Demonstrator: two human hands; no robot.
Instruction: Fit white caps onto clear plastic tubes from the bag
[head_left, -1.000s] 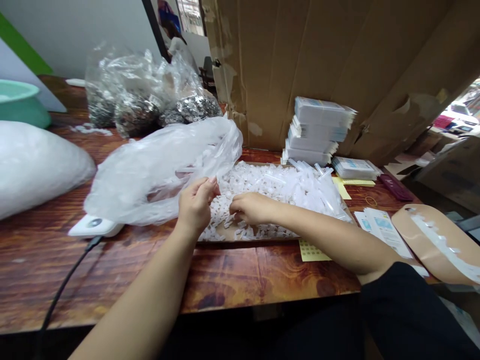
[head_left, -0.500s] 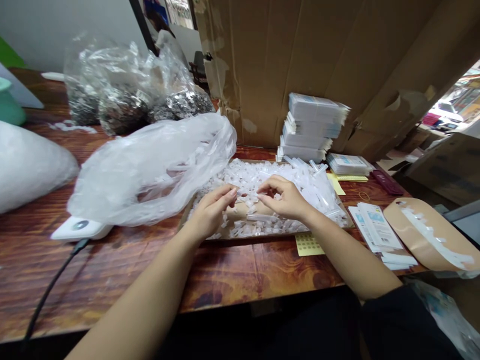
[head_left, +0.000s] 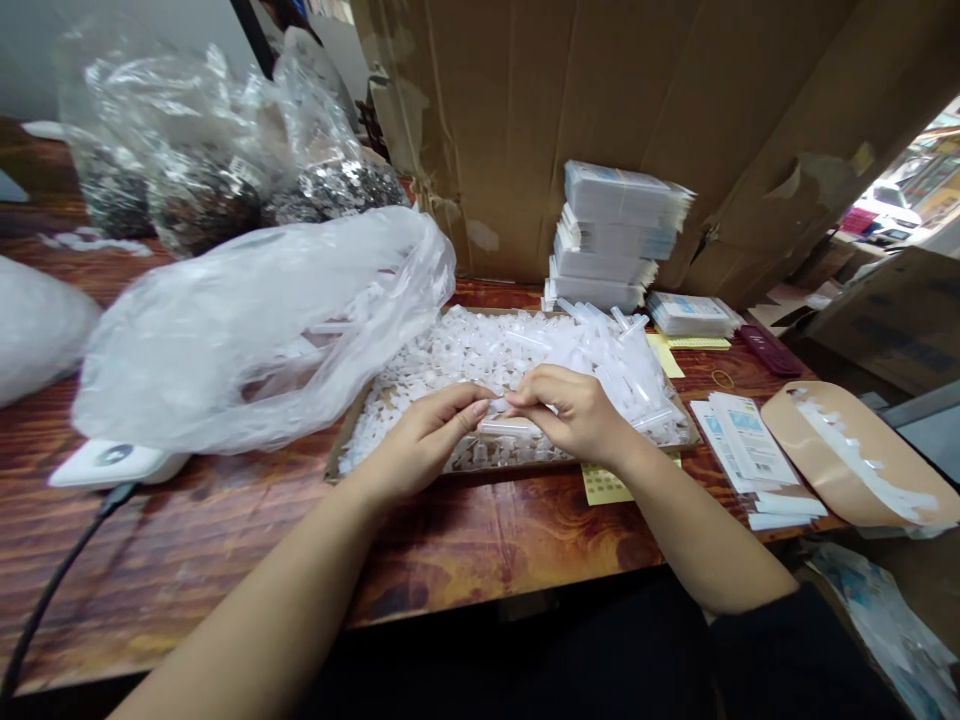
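My left hand [head_left: 431, 435] and my right hand [head_left: 566, 408] meet over a shallow cardboard tray [head_left: 346, 445], fingertips nearly touching. Between them is a small white plastic piece [head_left: 496, 406], pinched from both sides; its exact shape is too small to make out. Many similar white and translucent bits [head_left: 420, 365] fill the tray around my hands. Clear plastic tubes [head_left: 641, 370] are heaped at the tray's right end, and one tube [head_left: 510, 427] lies just below my fingers.
A large white plastic bag [head_left: 225, 310] reaches over the tray's left side. Bags of metal parts [head_left: 202, 190] stand behind it. White packets [head_left: 611, 235] are stacked at the back; flat packets [head_left: 742, 440] and a beige dish [head_left: 847, 450] lie right. A white corded device [head_left: 116, 462] sits left.
My hands have come together from a short gap, and the small white piece is now pinched between both. The view has shifted slightly right.
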